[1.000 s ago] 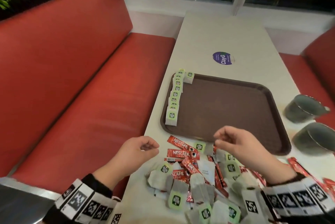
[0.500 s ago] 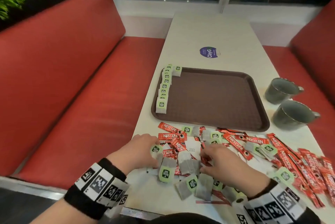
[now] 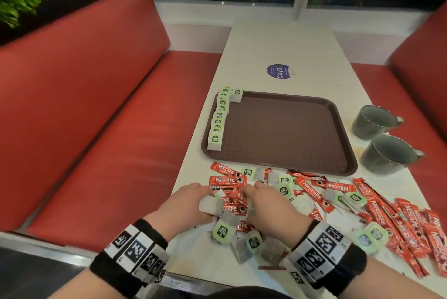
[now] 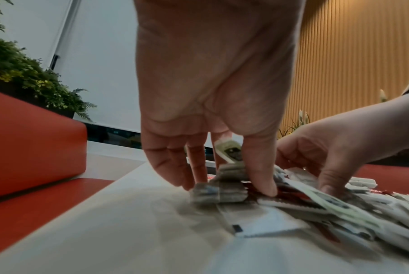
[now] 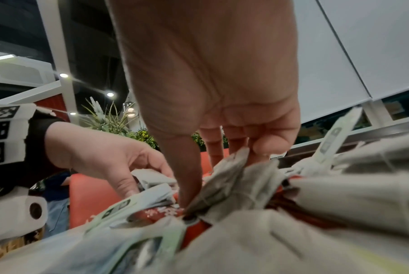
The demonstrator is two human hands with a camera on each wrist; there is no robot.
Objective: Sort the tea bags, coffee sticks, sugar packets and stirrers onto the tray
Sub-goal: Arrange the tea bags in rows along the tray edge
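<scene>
Both hands pinch tea bags (image 3: 210,204) in the pile; one row of tea bags lines the tray (image 3: 343,148), most packets wait.

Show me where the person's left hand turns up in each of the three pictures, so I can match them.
Head view: the left hand is low and left of centre, at the left edge of the heap of packets.
Left wrist view: it fills the centre, fingers down on a tea bag.
Right wrist view: it comes in from the left.
Shared landmark: the red bench.
</scene>
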